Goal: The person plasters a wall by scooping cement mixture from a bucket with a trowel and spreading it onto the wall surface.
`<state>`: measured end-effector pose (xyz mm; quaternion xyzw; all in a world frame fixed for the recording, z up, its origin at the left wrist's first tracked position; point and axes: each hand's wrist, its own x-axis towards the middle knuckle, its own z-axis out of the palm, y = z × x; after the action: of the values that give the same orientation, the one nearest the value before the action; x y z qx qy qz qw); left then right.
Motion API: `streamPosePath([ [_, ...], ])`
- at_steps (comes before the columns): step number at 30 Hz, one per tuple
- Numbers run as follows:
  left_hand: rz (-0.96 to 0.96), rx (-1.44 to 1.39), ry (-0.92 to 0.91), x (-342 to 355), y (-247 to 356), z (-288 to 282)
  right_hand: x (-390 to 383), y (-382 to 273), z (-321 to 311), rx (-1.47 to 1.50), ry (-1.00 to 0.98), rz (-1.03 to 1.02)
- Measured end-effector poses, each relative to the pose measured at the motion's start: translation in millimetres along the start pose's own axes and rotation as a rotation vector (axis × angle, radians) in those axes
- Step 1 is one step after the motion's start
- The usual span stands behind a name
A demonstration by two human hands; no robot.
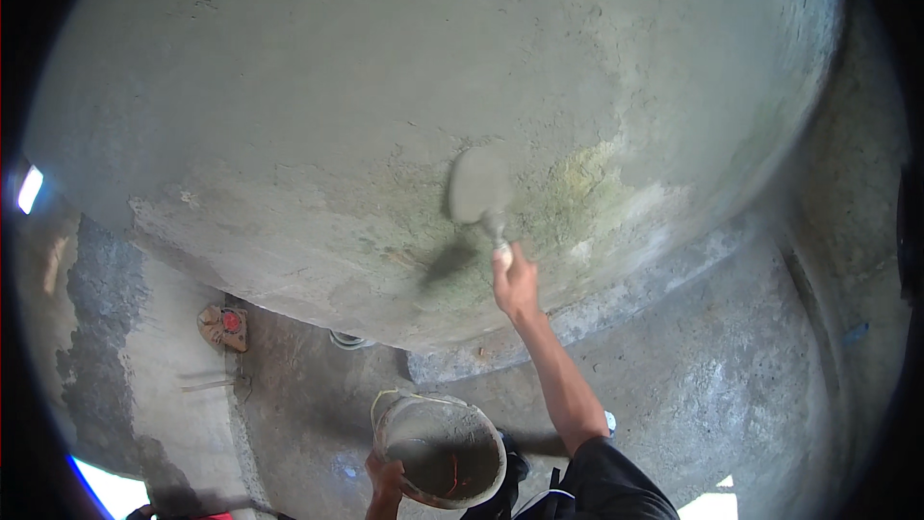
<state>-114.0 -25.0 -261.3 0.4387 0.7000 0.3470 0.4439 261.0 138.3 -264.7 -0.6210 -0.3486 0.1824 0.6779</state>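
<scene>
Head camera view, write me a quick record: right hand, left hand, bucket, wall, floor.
Right hand: grips the pale handle of a trowel, at right hand
Trowel: blade up, against or very near the wall; blur hides which
Left hand: holds the bucket's left side, at left hand
Bucket: round, open-topped, grey material inside
Wall: large, curved, grey, with yellow-green patches near the trowel
Floor: grey, worn-looking
</scene>
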Motion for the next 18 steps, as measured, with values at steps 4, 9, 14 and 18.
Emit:
streamPosePath([
  [4,-0.025,0.006,-0.029,-4,6,4,-22,16,-8,-0.220,-0.194,-0.078],
  [9,-0.035,0.028,-0.061,-7,10,8,-20,26,-21,0.141,0.000,0.140],
  [14,-0.045,0.038,-0.089,-9,9,9,11,-2,-4,0.205,-0.003,0.046],
  [18,-0.001,0.010,-0.109,-8,1,6,-6,-28,10,-0.050,-0.192,-0.096],
])
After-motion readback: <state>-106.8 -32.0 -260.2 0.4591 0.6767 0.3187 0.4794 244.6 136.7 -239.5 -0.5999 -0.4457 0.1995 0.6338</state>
